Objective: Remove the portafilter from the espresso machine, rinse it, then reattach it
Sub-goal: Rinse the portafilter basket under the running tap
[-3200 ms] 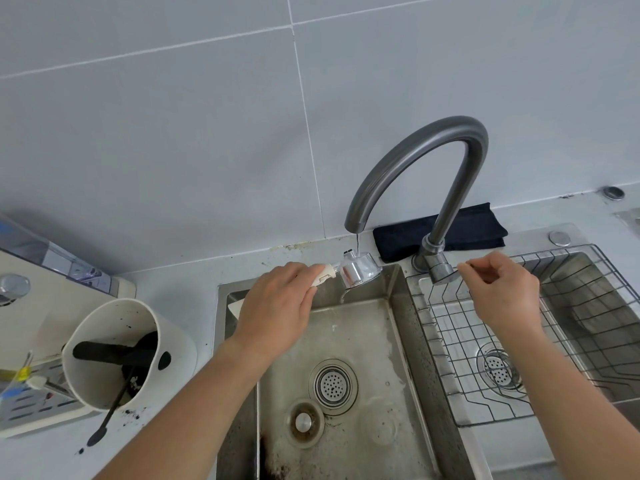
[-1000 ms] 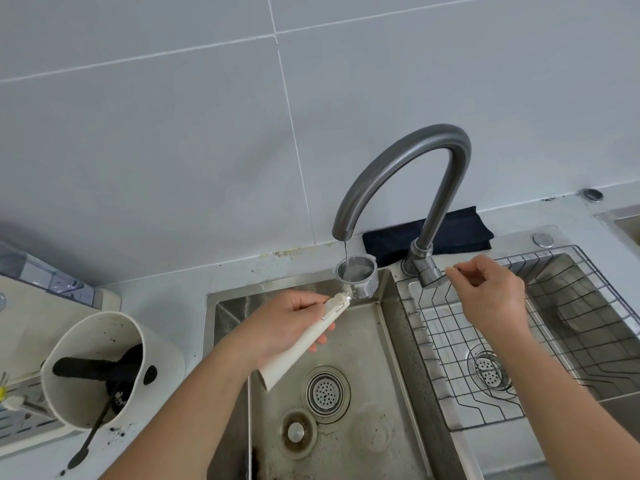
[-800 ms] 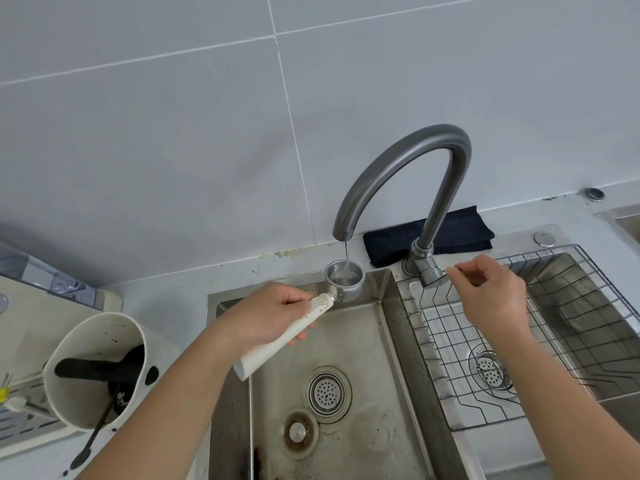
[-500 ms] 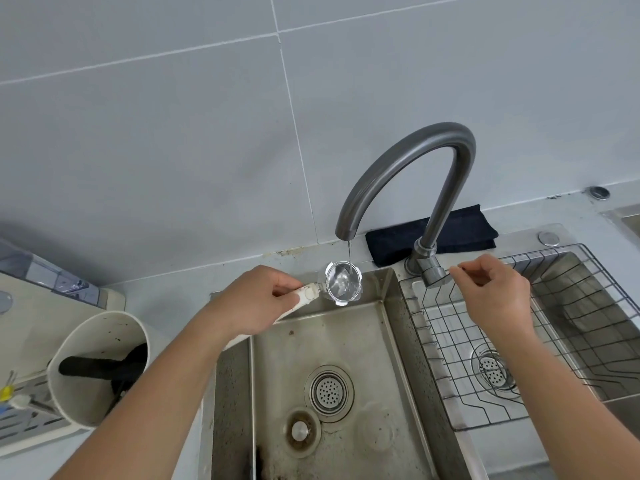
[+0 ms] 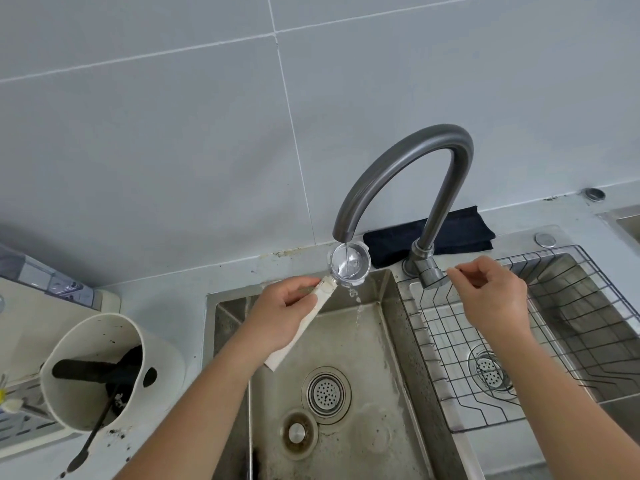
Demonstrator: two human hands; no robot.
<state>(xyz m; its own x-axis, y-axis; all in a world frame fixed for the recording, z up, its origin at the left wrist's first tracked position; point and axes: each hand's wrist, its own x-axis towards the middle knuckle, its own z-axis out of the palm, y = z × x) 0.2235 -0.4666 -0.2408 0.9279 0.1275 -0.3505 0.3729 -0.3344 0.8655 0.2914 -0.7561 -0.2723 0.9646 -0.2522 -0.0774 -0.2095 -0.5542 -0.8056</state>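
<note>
My left hand (image 5: 281, 318) grips the white handle of the portafilter (image 5: 348, 265). Its shiny metal basket sits tilted right under the spout of the grey gooseneck faucet (image 5: 405, 168). A thin stream of water runs into the basket and spills over its lower edge into the left sink basin (image 5: 346, 341). My right hand (image 5: 491, 296) pinches the faucet lever (image 5: 431, 276) at the faucet's base. A corner of the cream espresso machine (image 5: 20, 306) shows at the far left edge.
A cream knock box (image 5: 104, 372) with a black bar and coffee grounds stands left of the sink, with a dark brush leaning against it. A wire rack (image 5: 519, 341) covers the right basin. A folded black cloth (image 5: 460, 230) lies behind the faucet.
My left hand has swung the portafilter handle around and tilted the basket under the stream, so water now spills out of it. My right hand has stayed on the lever.
</note>
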